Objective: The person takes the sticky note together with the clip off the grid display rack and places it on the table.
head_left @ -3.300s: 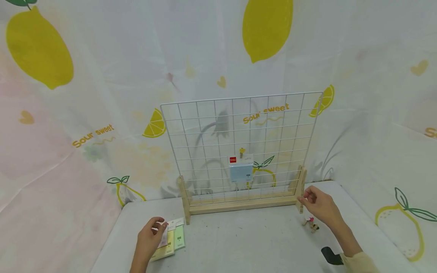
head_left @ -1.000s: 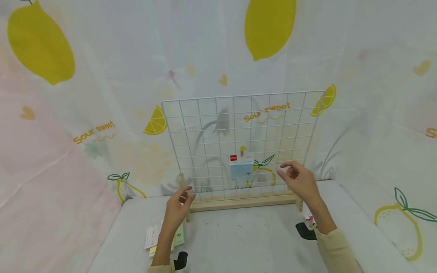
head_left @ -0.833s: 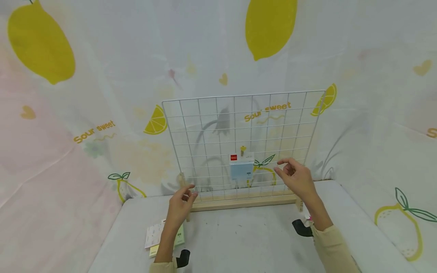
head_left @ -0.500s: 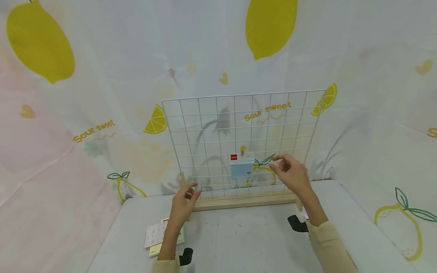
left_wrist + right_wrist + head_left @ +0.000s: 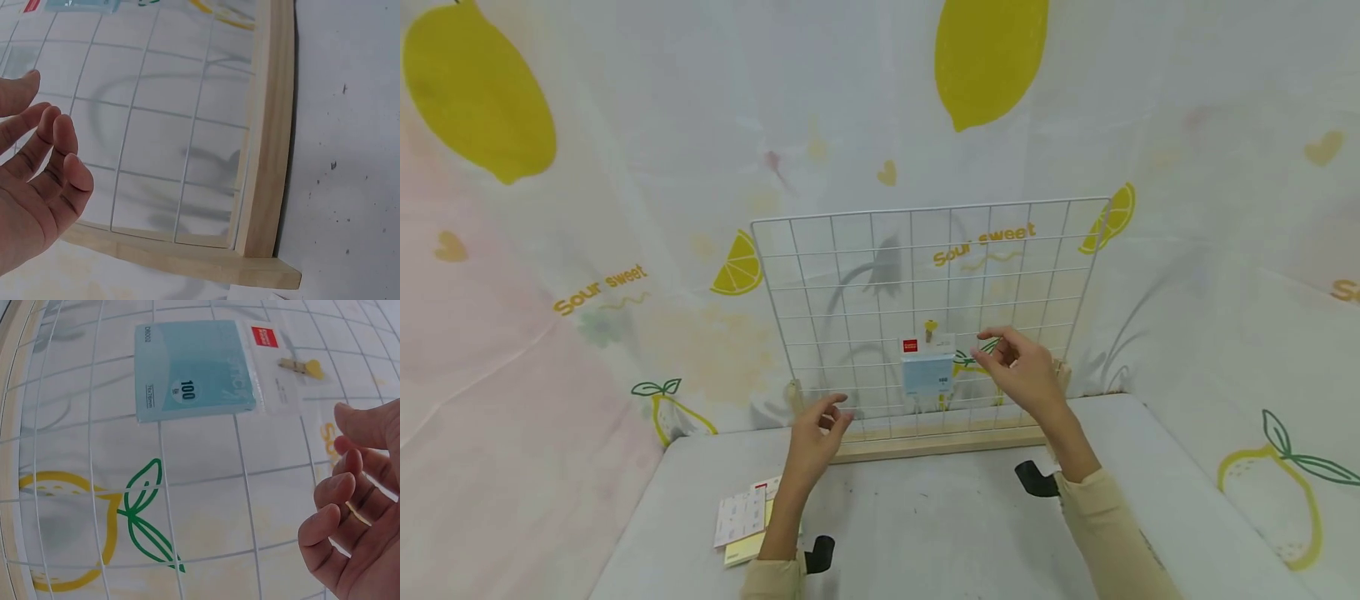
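A blue sticky-note pack (image 5: 928, 374) in clear plastic hangs on the white wire grid (image 5: 820, 300). A small wooden clothespin (image 5: 294, 364) with a yellow heart tip holds its header to the wires. My right hand (image 5: 1021, 368) hovers just right of the pack, fingers loosely curled and holding nothing. In the right wrist view, its thumb is close to the clothespin. Near the grid's lower left corner is my left hand (image 5: 817, 435), also holding nothing, thumb and fingertips apart. The left wrist view shows that hand (image 5: 37, 181) with relaxed fingers before the wires.
Wooden feet and a wooden bar (image 5: 940, 443) support the grid on the white table (image 5: 925, 533). Left of my left forearm lie overlapping packs, a pale pink one (image 5: 741, 517) on a yellow one (image 5: 745, 548). A lemon-print cloth (image 5: 662, 100) surrounds the table.
My left hand has left the packs on the table, moving up and right to the grid. The right hand has moved left from the right post to beside the blue pack.
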`<state>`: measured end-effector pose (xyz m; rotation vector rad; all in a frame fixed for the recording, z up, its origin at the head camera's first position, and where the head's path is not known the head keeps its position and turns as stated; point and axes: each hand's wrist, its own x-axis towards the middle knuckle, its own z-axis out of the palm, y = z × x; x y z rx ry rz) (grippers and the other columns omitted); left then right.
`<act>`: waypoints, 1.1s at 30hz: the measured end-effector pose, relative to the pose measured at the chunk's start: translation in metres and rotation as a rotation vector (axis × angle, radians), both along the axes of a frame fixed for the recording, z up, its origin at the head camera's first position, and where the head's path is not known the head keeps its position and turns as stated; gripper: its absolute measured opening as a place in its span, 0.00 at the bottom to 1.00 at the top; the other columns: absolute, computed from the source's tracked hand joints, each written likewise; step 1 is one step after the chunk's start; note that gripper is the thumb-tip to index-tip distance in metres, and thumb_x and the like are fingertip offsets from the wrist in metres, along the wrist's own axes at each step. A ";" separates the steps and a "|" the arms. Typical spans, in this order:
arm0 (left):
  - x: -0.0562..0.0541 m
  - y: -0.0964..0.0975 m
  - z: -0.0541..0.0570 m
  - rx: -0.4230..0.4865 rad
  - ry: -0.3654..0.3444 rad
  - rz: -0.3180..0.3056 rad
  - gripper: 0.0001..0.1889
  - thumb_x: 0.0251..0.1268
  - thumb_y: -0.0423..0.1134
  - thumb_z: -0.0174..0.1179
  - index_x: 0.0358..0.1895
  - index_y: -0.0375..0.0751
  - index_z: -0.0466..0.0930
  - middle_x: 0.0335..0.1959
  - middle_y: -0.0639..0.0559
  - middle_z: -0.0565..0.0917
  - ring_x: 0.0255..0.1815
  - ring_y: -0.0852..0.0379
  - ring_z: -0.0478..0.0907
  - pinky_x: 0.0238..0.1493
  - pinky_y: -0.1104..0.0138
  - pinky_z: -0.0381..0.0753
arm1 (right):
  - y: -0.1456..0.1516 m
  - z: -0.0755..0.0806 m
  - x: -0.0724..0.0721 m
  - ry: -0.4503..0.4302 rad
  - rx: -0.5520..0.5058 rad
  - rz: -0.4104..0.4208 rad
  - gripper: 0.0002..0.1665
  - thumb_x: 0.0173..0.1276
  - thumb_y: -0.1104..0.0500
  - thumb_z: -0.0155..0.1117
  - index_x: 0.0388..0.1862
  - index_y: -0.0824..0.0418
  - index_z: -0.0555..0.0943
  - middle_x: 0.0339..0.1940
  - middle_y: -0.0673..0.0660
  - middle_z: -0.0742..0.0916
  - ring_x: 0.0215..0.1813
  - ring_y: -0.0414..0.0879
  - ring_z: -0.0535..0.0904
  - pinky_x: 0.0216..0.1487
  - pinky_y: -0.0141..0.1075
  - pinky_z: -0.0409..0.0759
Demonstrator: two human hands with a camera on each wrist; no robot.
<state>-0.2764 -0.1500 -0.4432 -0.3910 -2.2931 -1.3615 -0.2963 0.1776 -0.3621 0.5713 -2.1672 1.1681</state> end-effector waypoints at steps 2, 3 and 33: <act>-0.001 0.002 0.001 0.003 0.017 -0.008 0.15 0.64 0.33 0.67 0.53 0.38 0.82 0.30 0.52 0.78 0.31 0.55 0.77 0.32 0.65 0.78 | -0.002 0.002 -0.003 0.022 0.008 0.010 0.13 0.65 0.60 0.71 0.48 0.59 0.83 0.22 0.50 0.78 0.23 0.44 0.72 0.25 0.32 0.71; -0.002 0.003 0.002 0.002 0.027 -0.008 0.15 0.64 0.33 0.67 0.53 0.38 0.82 0.30 0.52 0.78 0.31 0.55 0.77 0.31 0.65 0.77 | -0.003 0.003 -0.004 0.031 0.010 0.017 0.13 0.65 0.60 0.71 0.48 0.60 0.83 0.21 0.50 0.77 0.23 0.44 0.72 0.25 0.33 0.71; -0.026 0.055 0.011 -0.017 -0.016 -0.137 0.16 0.69 0.40 0.64 0.57 0.44 0.80 0.32 0.53 0.80 0.29 0.57 0.77 0.28 0.66 0.77 | -0.039 0.034 -0.018 -0.062 0.125 0.093 0.21 0.67 0.57 0.70 0.58 0.60 0.81 0.23 0.49 0.80 0.23 0.44 0.74 0.24 0.38 0.71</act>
